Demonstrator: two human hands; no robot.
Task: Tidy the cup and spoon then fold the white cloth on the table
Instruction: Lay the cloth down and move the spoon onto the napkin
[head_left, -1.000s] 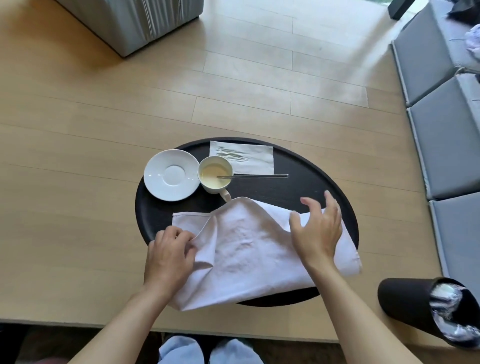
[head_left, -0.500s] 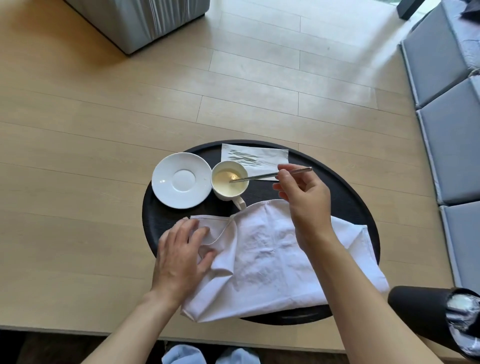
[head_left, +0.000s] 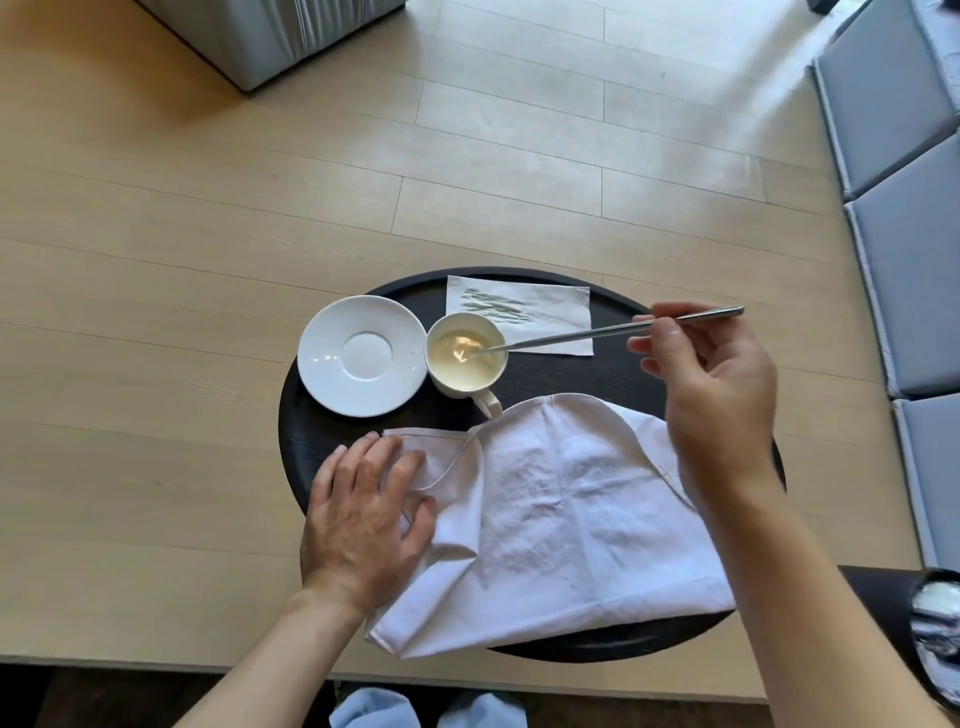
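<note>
Pale wood-plank floor (head_left: 519, 156) — grey cushions (head_left: 909, 218) at right, sunlit patches.

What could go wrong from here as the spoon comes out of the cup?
1. The spoon bowl sits in the pale liquid in the cup; lifting it could drip on the white cloth.
2. The right hand pinches only the handle's far end, so it may slip.
3. The cup's handle touches the cloth edge; tugging could tip it.

White cloth (head_left: 561, 525), silver spoon (head_left: 587, 335), black table (head_left: 613, 382).
</note>
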